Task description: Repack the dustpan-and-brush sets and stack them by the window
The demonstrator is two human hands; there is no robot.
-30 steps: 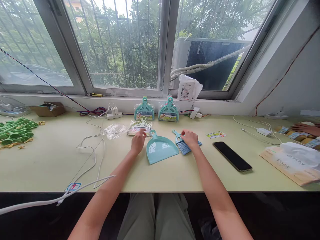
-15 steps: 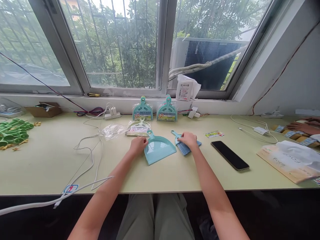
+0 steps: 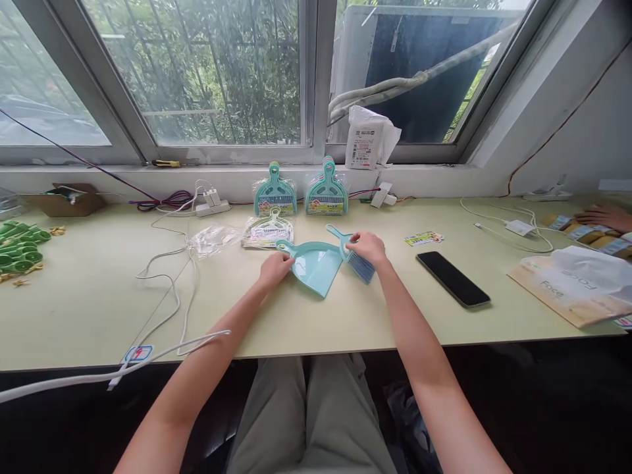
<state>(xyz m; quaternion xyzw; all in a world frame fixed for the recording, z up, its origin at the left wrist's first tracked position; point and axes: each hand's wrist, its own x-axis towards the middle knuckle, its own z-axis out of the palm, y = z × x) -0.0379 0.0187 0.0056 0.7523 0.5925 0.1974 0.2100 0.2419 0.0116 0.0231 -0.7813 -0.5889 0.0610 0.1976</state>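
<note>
The small teal dustpan (image 3: 315,265) lies on the desk (image 3: 89,296) straight ahead of you, its stubby handle pointing left and its wide lip turned toward you. Your left hand (image 3: 274,268) sits at that handle, fingers curled around it. Just right of the pan, touching its far corner, is the little brush (image 3: 353,258) with blue bristles; your right hand (image 3: 366,247) rests over it, fingers pressed down and closed on its handle. Behind the pan lies a flat bagged dustpan set (image 3: 267,232), and beyond that two more packaged sets (image 3: 326,195) lean upright against the window sill. A crumpled clear bag (image 3: 213,238) and white cables (image 3: 174,289) lie to your left. A black phone (image 3: 453,278) lies face up on your right, well apart from the brush.
</note>
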